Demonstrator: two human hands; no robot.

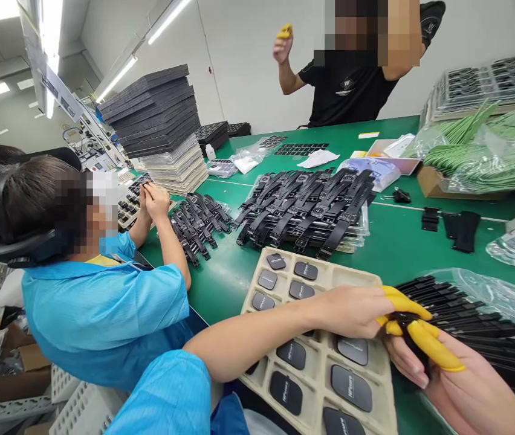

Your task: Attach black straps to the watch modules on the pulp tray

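Note:
In front of me at the right, my left hand (pixel 357 309) and my right hand (pixel 450 368) meet, with yellow finger cots on several fingers. Both are closed on a black piece (pixel 414 344) that looks like a watch strap; the fingers cover most of it. Under my left forearm lies a beige tray (pixel 325 284) whose compartments hold square black watch faces (pixel 351 387) with white lettering. Beside my hands, a pile of black watch straps (pixel 461 314) rests on clear plastic.
Assembled black watches (pixel 303 205) are stacked on trays mid-table. A co-worker in blue (pixel 107 320) sits at left, handling something small; a person in black (pixel 348 90) is across the green table (pixel 221 284). Green straps (pixel 497 157) lie in a box, back right.

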